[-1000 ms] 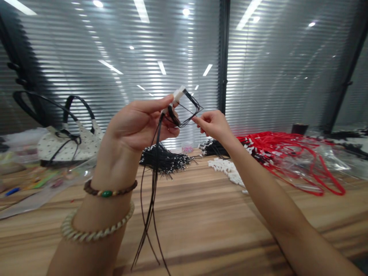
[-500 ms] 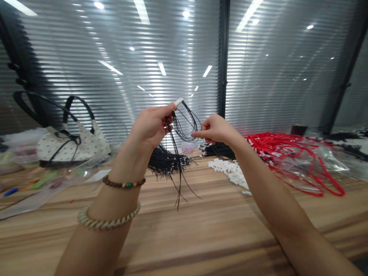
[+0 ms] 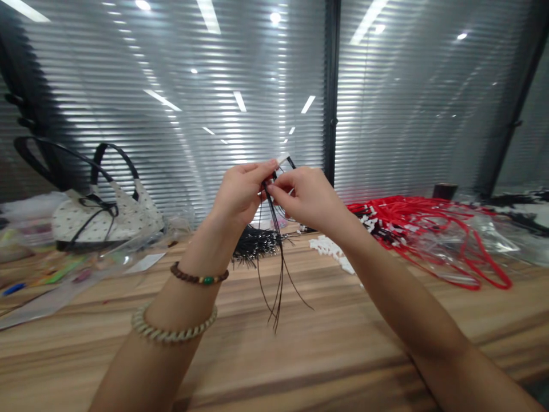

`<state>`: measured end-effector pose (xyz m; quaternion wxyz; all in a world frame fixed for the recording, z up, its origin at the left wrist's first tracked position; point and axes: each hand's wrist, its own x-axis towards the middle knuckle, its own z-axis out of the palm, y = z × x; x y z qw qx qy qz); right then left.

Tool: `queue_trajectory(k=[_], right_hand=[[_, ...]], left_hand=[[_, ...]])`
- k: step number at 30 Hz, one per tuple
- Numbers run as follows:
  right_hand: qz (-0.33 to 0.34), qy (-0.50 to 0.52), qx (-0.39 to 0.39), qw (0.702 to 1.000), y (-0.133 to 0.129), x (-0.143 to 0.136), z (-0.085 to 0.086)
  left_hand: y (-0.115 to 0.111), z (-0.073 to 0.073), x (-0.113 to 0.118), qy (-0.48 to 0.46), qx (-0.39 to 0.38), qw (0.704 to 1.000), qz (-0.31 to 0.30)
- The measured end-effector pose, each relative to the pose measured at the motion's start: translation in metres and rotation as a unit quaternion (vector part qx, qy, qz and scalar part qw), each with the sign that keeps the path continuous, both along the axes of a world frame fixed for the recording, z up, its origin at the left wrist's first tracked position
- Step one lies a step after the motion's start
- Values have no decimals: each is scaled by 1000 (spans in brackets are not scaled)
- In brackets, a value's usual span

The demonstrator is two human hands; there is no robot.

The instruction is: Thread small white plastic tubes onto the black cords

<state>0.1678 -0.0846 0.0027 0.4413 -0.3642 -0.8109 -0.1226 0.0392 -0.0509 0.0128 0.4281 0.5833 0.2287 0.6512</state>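
Seen from a head-worn camera, two bare arms raised over a wooden bench (image 3: 300, 343).

At centre, left hand (image 3: 240, 191) and right hand (image 3: 306, 197) met, fingertips touching. Left fingers (image 3: 261, 169) pinched shut on a small white connector (image 3: 283, 158) and on a bunch of thin black cords (image 3: 277, 269). Right fingers (image 3: 278, 191) closed on the same cords just below the connector. Loose cord ends hung down toward 6 o'clock, apart from the bench top. On the left wrist, a brown bead bracelet (image 3: 198, 278) and a pale braided bracelet (image 3: 171, 333).

Containers: at 9 o'clock, a spotted cream handbag (image 3: 107, 220) with black handles, contents hidden. In front of it, clear plastic bags (image 3: 64, 280) with small coloured items inside, too blurred to name. At 3 o'clock, a clear plastic bag (image 3: 450, 240) lying among a heap of red cords (image 3: 429, 229).

Behind the hands, toward 12 o'clock, a pile of black cords (image 3: 255, 245) with metal tips; just right of it, a scatter of small white connectors (image 3: 332, 252).

Beyond the bench, a wall of closed grey blinds (image 3: 171, 103) behind glass, with ceiling lights reflected, split by a dark vertical frame (image 3: 329, 86).
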Motion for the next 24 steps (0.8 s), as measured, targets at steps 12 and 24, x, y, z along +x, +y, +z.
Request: queue_trajectory(k=[12,24], right_hand=[[24,0,-7,1000,2,-1,2],[30,14,-33,999,6,0,-1]], left_hand=[[-6,1,1,8,38,999,-1],[-1,1,-4,9,36,999,6]])
